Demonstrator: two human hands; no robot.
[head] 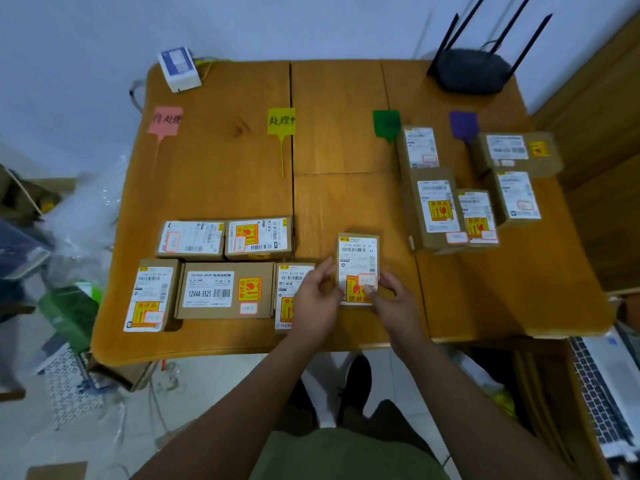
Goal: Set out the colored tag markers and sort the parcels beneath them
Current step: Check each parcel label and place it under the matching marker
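Cardboard-brown under its white labels, the small parcel I was watching sat near the front middle of the desk, held between both of the person's hands. The left hand had its fingers curled against the parcel's left edge. The right hand gripped the lower right corner, with the thumb pressed on the orange sticker. Four markers lay in a row across the far side: the pink tag, the yellow tag, the green tag and the purple tag. On the right, the sorted parcels stood clustered below the green and purple tags. The front-left parcels were packed close together, and the left hand partly covered the one nearest it. I saw a black router at the far right corner and a white box at the far left.
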